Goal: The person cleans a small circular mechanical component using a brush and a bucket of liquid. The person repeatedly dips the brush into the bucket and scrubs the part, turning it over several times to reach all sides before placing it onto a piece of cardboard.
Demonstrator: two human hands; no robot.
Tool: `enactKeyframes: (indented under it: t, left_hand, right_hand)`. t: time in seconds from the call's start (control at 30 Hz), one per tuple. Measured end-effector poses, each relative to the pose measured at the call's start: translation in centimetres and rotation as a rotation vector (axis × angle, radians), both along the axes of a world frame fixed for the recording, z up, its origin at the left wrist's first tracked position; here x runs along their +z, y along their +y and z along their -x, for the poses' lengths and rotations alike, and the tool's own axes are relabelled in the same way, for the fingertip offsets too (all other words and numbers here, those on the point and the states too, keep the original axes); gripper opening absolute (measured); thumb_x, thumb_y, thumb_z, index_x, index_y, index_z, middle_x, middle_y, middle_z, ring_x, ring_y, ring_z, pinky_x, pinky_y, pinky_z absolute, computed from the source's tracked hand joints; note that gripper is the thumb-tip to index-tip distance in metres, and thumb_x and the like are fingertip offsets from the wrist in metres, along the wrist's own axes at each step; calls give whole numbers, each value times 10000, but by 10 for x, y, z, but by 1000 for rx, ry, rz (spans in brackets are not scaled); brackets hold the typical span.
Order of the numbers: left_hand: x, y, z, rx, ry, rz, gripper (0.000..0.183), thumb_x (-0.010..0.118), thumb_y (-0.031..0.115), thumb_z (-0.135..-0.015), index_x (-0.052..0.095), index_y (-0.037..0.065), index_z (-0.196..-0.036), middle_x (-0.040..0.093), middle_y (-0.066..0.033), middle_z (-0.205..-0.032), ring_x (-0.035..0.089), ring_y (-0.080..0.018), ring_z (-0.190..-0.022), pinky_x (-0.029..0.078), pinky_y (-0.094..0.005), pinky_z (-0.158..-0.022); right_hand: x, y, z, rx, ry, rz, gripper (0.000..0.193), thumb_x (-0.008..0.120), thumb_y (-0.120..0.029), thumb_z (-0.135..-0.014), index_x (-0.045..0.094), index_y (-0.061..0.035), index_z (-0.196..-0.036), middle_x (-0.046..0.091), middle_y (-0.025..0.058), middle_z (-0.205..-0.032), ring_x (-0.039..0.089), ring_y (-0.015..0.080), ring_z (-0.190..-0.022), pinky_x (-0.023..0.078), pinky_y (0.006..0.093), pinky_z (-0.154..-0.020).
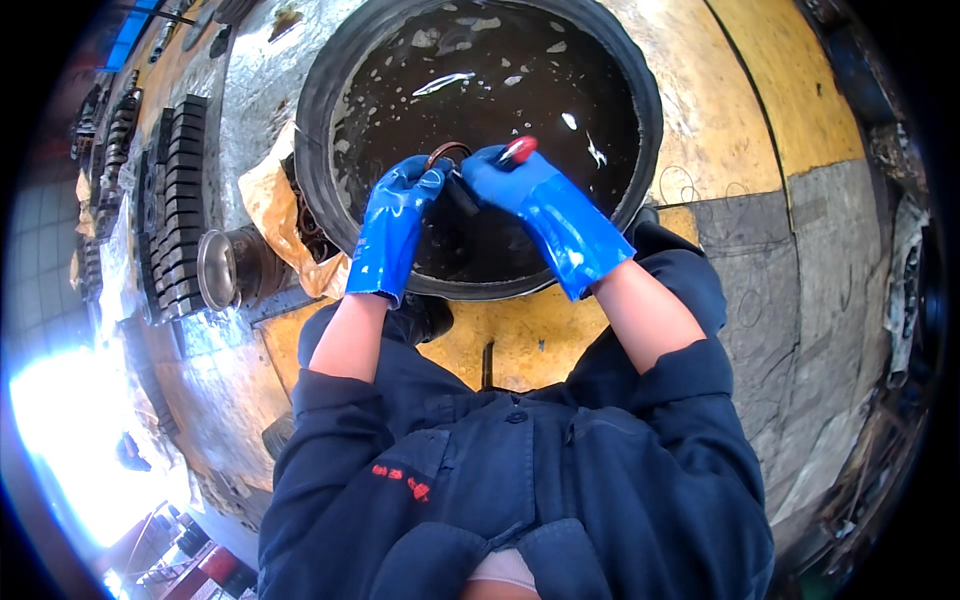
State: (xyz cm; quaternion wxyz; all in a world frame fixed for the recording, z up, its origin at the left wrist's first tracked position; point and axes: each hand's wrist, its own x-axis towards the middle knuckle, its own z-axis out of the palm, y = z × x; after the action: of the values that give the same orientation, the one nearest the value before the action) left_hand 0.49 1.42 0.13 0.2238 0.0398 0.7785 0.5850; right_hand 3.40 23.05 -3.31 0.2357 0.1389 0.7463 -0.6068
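Observation:
Both my hands wear long blue rubber gloves and meet over a wide black round tub [313, 120] of dark, murky liquid [490, 110]. My left hand [412, 180] is closed on a curved brown metal ring [447, 152], whose lower part is hidden by the glove. In my right hand [510, 180] is a red-handled tool [519, 149], its handle end sticking up past the fingers. A dark piece [458, 195] shows between the two gloves; I cannot tell whether it belongs to the tool or to the ring. Pale foam and glints float on the liquid.
Left of the tub lie a crumpled tan bag [268, 195] with dark parts in it and a metal cylinder [220, 268]. Beyond them stands a row of dark ribbed metal blocks [183, 200]. Scrap-like metal [905, 290] lines the far right. Yellow floor plates [500, 345] lie under me.

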Motion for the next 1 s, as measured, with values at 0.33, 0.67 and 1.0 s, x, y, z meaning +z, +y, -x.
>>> enactKeyframes:
  t: [0.33, 0.67, 1.0]
  left_hand:
    - [1, -19, 12, 120, -78, 40, 420, 732, 353, -1107, 753, 22, -1365, 824, -80, -1248, 758, -183, -1158, 575, -344, -1005]
    - [13, -3, 9, 111, -110, -39, 392, 780, 317, -1087, 772, 4, -1323, 830, -71, -1141, 766, -161, -1053, 583, -319, -954]
    - [20, -7, 7, 132, -158, -125, 340, 764, 286, -1098, 777, 2, -1284, 832, -84, -1133, 781, -170, -1043, 607, -326, -946]
  right_hand:
    - [6, 5, -19, -153, 264, -600, 317, 655, -460, -1032, 811, -216, -1161, 835, 127, -1120, 786, 404, -1038, 629, 496, -913]
    - [16, -23, -19, -1, 393, -546, 280, 711, -417, -1015, 832, -252, -1207, 836, 109, -1119, 795, 384, -1018, 630, 463, -926]
    - [7, -33, -25, 379, 629, -826, 185, 683, -330, -1055, 767, -245, -1197, 814, 65, -1150, 799, 333, -1050, 630, 444, -861]
